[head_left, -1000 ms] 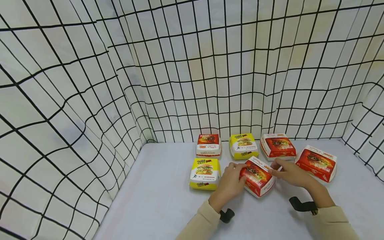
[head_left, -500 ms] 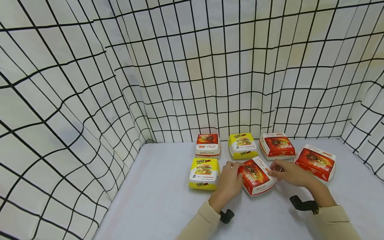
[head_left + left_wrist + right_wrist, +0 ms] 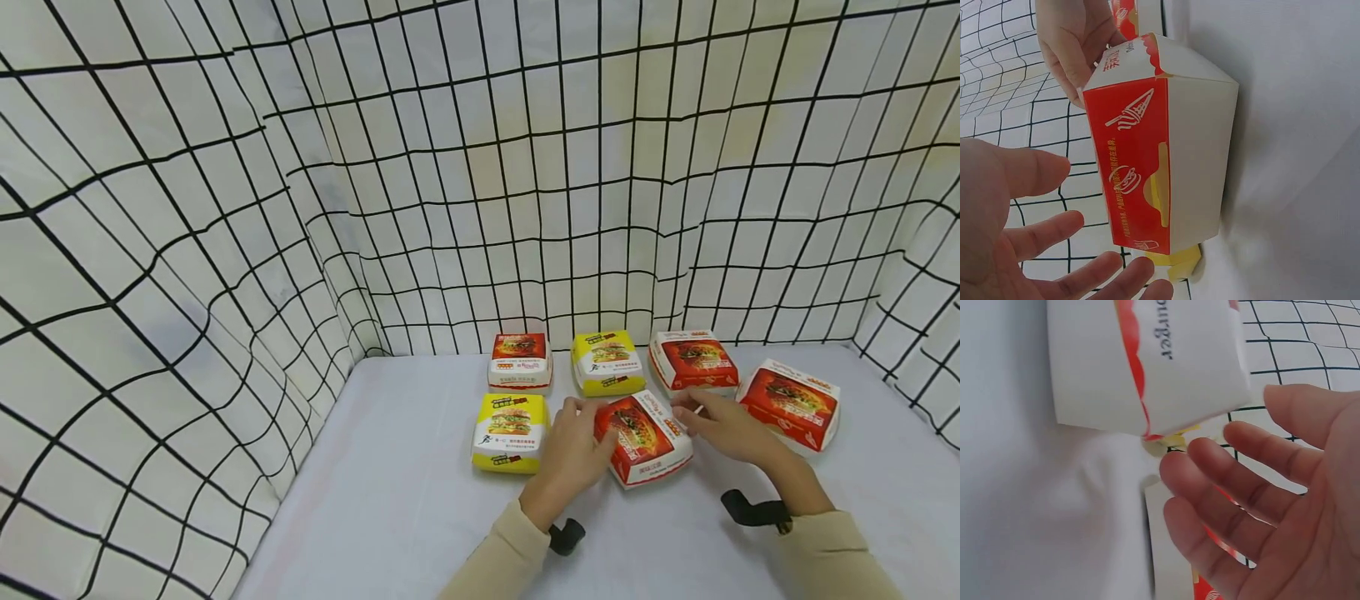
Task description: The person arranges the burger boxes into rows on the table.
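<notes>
A red and white burger box [image 3: 643, 442] sits turned at an angle on the white table, its lid closed. At its left side is my left hand [image 3: 573, 450], the thumb over the box's edge in the head view. The left wrist view shows that hand's fingers [image 3: 1054, 231] spread and apart from the red side panel. My right hand [image 3: 726, 427] is at the box's right corner. Its fingers [image 3: 1244, 478] are relaxed and slightly bent in the right wrist view, with a gap to the white wall of the box. Neither hand grips it.
A yellow box [image 3: 511, 433] stands just left of my left hand. Behind are a red box [image 3: 520, 361], another yellow box [image 3: 607, 363] and a red one [image 3: 694, 362]. A further red box [image 3: 790, 407] lies right of my right hand. Black netting [image 3: 525, 208] over white sheeting borders the table.
The middle red box has turned a little so that its printed front faces me more squarely. Both hands have loosened from it, while the other boxes stay in place.
</notes>
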`<state>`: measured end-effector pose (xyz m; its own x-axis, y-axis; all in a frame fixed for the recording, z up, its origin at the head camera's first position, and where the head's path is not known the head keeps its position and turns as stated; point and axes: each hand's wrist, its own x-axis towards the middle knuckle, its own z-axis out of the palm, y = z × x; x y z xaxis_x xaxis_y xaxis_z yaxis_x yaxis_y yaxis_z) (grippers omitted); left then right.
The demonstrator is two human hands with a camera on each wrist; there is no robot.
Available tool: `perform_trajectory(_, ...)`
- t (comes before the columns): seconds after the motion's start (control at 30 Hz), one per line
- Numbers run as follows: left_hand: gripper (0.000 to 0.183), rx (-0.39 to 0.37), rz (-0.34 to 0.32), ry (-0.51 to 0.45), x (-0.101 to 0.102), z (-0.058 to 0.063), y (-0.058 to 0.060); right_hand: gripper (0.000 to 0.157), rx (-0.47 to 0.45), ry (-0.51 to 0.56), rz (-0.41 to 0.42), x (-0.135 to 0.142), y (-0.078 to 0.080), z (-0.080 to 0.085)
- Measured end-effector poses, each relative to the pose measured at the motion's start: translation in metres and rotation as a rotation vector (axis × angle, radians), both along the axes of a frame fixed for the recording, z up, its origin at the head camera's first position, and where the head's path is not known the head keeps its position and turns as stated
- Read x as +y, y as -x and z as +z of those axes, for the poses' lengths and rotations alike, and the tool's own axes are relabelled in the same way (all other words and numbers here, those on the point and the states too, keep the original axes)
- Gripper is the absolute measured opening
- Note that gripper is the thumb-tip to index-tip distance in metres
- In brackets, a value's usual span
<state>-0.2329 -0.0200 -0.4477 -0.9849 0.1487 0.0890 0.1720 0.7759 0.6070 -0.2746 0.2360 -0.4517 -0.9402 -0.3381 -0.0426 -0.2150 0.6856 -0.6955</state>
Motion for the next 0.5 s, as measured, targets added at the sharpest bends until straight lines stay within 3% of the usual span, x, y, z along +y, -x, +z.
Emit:
perform_trajectory(0.17, 0.055, -0.060, 0.009, 0.034, 0.0023, 0.0040, -0.0027, 0.050, 0.025, 0.019, -0.025, -0.0041, 0.0024, -0.0055)
perform_trajectory(0.5, 0.074, -0.098, 0.009, 0.097, 0.0063, 0.0039, -0.0037, 0.052, 0.015, 0.019, -0.005, -0.0100, 0.0038, -0.0105)
